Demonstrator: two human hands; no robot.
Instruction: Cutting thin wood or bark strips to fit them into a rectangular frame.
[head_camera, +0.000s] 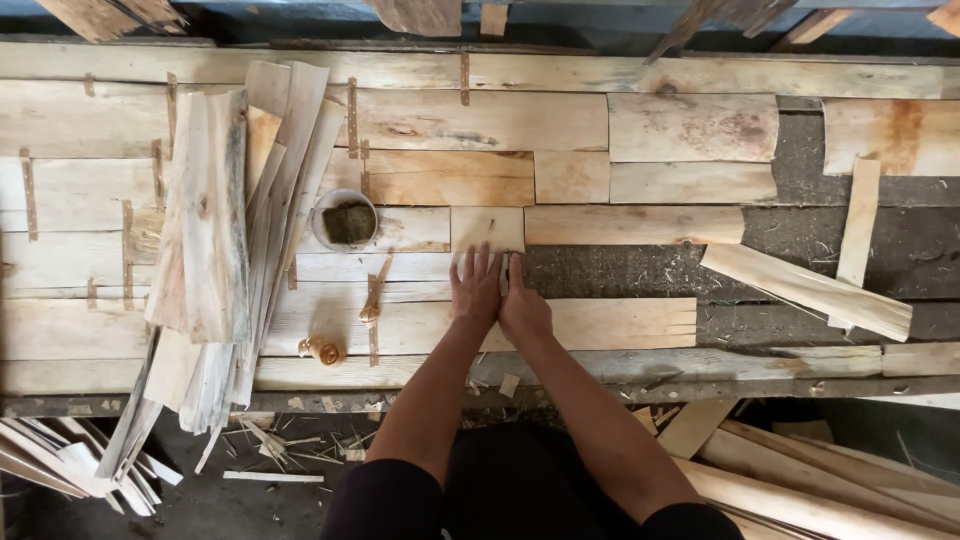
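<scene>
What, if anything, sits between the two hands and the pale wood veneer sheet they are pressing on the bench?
Nothing visible does. The left hand and right hand lie flat, side by side, directly on the pale wood veneer sheet. The small round bowl of dark paste and the brown tape strip sit off to the left.

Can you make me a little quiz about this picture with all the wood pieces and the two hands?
1. True or false: both hands press flat on the wood sheets, side by side.
2. What stands just left of the hands, past the small strip of tape? A) a round bowl B) a hammer C) a book
3. On which side of the bench does the tall stack of thin wood sheets lie?

Key
1. True: the left hand and right hand lie flat and touching on the wood sheets.
2. A: the round bowl holds something dark.
3. The left side, where the stack hangs over the bench edge.
</scene>
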